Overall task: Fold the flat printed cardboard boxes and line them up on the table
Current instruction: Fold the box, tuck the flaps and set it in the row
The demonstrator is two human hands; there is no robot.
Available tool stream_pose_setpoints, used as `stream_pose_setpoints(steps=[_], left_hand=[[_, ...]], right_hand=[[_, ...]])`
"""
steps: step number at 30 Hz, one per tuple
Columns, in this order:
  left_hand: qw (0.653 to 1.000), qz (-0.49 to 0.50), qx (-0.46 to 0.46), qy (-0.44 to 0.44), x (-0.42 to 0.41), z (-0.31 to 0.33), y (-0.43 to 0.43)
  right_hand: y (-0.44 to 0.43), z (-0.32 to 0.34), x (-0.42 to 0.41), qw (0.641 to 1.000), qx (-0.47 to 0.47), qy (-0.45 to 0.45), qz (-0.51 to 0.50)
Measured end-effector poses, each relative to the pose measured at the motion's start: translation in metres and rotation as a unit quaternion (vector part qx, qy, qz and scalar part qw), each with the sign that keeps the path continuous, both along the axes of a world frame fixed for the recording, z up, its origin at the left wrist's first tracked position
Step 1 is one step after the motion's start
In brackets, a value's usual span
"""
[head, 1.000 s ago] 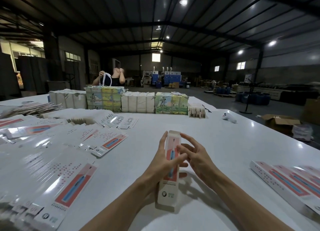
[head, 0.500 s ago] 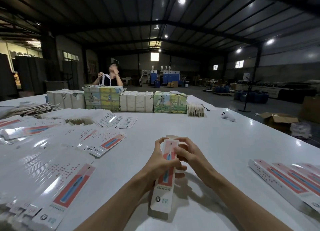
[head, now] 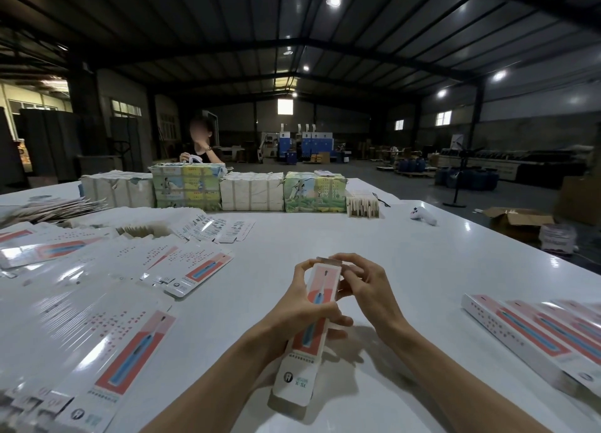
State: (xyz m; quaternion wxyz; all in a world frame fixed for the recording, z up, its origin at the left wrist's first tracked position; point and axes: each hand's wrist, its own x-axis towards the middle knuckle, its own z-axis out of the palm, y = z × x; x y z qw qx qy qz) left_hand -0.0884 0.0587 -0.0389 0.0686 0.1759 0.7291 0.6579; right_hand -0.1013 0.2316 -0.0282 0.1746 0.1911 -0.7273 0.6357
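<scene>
Left hand [head: 292, 309], right hand [head: 370, 289] round box [head: 320, 286]

Dim hall; ceiling lamps [head: 333, 1] glare off the glossy white table [head: 374, 257]; wide-angle bending, edges blurred, soft shadows.

Table [head: 406, 263]: bare white strip from the centre to the far right edge, passable.
Left: flat printed boxes [head: 107, 335], overlapping, cover the surface.
Near right: row of folded boxes [head: 536, 338], side by side.
Far edge: wall of wrapped bundles [head: 250, 192]; small white object [head: 422, 215] lies apart to their right.
Near centre: box [head: 294, 374] gripped by left hand [head: 299, 306] and right hand [head: 367, 289].
</scene>
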Motion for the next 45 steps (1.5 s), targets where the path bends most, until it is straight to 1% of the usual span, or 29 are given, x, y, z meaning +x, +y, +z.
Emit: stream_pose_setpoints(steps=[2,4,8,14,19,30,34,38,41,45], left_hand=[[1.0,0.011,0.01,0.001,-0.001,0.0,-0.001],[1.0,0.014,0.007,0.003,-0.002,-0.001,-0.002],[0.999,-0.006,-0.034,0.008,0.001,-0.001,-0.001],[0.997,-0.01,-0.073,0.036,0.004,0.0,-0.003],[0.995,-0.001,-0.087,0.045,0.002,-0.001,-0.002],[0.996,-0.001,-0.074,0.041,0.002,-0.002,-0.001],[0.998,0.027,-0.049,0.03,0.002,-0.001,-0.004],[0.998,0.055,-0.016,0.012,0.004,0.001,-0.005],[0.998,0.054,-0.009,0.008,0.006,0.0,-0.002],[0.998,0.053,-0.017,0.004,0.009,0.0,-0.001]], right_hand=[[-0.003,0.001,0.001,0.999,-0.017,-0.021,0.029],[-0.006,0.003,0.001,0.996,-0.05,-0.061,0.051],[-0.002,0.005,-0.004,0.985,-0.098,-0.133,0.051],[0.007,0.007,-0.005,0.974,-0.127,-0.18,0.058],[0.008,0.009,-0.005,0.971,-0.131,-0.191,0.059],[0.012,0.006,-0.012,0.974,-0.105,-0.187,0.073],[0.009,0.006,-0.008,0.969,-0.105,-0.19,0.116],[0.001,0.005,-0.001,0.971,-0.092,-0.157,0.155],[0.0,0.004,0.0,0.977,-0.082,-0.137,0.14],[0.002,-0.002,-0.003,0.979,-0.077,-0.132,0.131]])
